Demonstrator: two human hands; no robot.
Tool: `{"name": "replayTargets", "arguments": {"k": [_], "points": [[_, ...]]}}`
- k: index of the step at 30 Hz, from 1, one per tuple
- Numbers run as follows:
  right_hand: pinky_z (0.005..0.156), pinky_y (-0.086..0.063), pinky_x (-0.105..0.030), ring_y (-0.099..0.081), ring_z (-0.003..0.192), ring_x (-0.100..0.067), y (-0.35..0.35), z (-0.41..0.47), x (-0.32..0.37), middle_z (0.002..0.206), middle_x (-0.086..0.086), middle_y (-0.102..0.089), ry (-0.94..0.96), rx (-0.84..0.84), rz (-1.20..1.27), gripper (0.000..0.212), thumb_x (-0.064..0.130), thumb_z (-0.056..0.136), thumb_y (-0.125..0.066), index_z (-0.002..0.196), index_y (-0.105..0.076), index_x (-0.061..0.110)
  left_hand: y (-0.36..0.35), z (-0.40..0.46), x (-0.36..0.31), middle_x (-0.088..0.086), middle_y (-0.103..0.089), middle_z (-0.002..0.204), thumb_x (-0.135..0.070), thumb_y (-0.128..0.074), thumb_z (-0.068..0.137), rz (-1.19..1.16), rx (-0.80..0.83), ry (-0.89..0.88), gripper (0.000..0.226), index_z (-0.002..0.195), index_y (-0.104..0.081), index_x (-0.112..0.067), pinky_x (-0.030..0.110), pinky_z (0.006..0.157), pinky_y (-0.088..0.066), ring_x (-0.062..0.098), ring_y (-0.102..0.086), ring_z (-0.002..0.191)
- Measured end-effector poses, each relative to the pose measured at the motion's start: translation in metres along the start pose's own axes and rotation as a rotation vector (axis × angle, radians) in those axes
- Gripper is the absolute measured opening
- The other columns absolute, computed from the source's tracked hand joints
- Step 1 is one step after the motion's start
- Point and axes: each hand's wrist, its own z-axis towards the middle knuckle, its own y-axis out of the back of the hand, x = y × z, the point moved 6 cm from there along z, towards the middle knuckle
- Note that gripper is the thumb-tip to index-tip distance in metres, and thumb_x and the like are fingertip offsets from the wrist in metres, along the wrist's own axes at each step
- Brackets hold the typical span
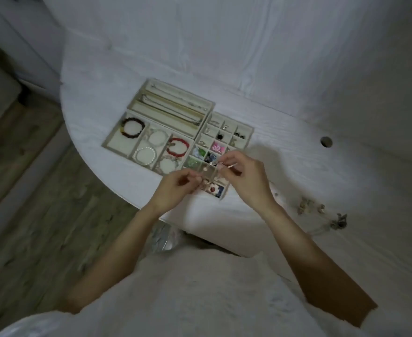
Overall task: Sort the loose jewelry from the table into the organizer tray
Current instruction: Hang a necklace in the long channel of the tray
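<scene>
A beige organizer tray [201, 132] lies on the white table [297, 117]. Its long slots hold chains, its wide cells hold a dark bracelet [132, 126], a red bracelet [177, 147] and pearl bracelets [144, 155], and its small cells hold earrings and coloured pieces. My right hand [243, 175] hovers over the small cells, pinching a small silvery piece of jewelry [215, 163] at its fingertips. My left hand [175, 188] is beside it with fingers pinched together; what it pinches is too small to make out. Loose jewelry [321, 212] lies on the table to the right.
A round cable hole [326, 141] is in the table at the right. The table's curved edge [117, 190] runs just below the tray, with wooden floor [42, 215] to the left. A crinkled plastic bag [164, 239] sits under the table edge near my lap.
</scene>
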Motion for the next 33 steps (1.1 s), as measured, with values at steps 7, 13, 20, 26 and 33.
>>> {"name": "replayTargets", "arguments": {"k": [7, 13, 20, 26, 33], "points": [[0.069, -0.058, -0.036, -0.067, 0.075, -0.024, -0.125, 0.083, 0.031, 0.108, -0.013, -0.063, -0.263, 0.172, 0.235, 0.015, 0.004, 0.086, -0.064, 0.085, -0.06, 0.018, 0.125, 0.0, 0.042, 0.006, -0.067, 0.092, -0.013, -0.048, 0.098, -0.493, -0.197, 0.201, 0.014, 0.101, -0.061, -0.008, 0.013, 0.064, -0.049, 0.009, -0.068, 0.077], [0.055, -0.056, -0.025, -0.065, 0.06, -0.02, -0.202, 0.12, 0.044, 0.088, -0.011, -0.063, -0.27, 0.216, 0.144, 0.021, -0.002, 0.086, -0.062, 0.082, -0.053, 0.017, 0.214, 0.029, 0.062, -0.001, -0.065, 0.086, -0.007, -0.062, 0.09, -0.066, -0.251, 0.134, 0.016, 0.095, -0.061, -0.022, 0.031, 0.088, -0.05, 0.014, -0.062, 0.082], [0.068, -0.058, -0.037, -0.069, 0.073, -0.027, -0.247, 0.133, 0.034, 0.085, -0.01, -0.063, -0.269, 0.221, -0.099, 0.006, 0.008, 0.092, -0.057, 0.096, -0.058, 0.005, 0.232, 0.067, 0.065, 0.006, -0.064, 0.112, -0.003, -0.051, 0.092, 0.483, -0.135, -0.026, 0.043, 0.133, -0.053, -0.015, 0.021, 0.088, -0.041, 0.02, -0.06, 0.102], [0.087, -0.047, -0.035, -0.06, 0.093, -0.022, -0.245, 0.139, 0.046, 0.101, -0.007, -0.066, 0.065, 0.234, -0.561, 0.024, 0.009, 0.09, -0.052, 0.111, -0.063, 0.01, 0.243, 0.068, 0.069, 0.011, -0.067, 0.107, -0.012, -0.045, 0.089, 0.992, -0.011, -0.333, 0.032, 0.114, -0.065, -0.009, 0.038, 0.079, -0.049, 0.033, -0.06, 0.096], [0.099, -0.025, -0.037, -0.032, 0.124, -0.025, -0.278, 0.129, 0.041, 0.134, -0.001, -0.046, 0.444, 0.478, -1.042, 0.037, 0.02, 0.091, -0.044, 0.126, -0.054, 0.014, 0.243, 0.072, 0.081, 0.0, -0.067, 0.109, -0.03, -0.035, 0.084, 1.275, 0.026, -0.522, 0.045, 0.104, -0.071, -0.013, 0.04, 0.097, -0.025, 0.02, -0.043, 0.111]]}}
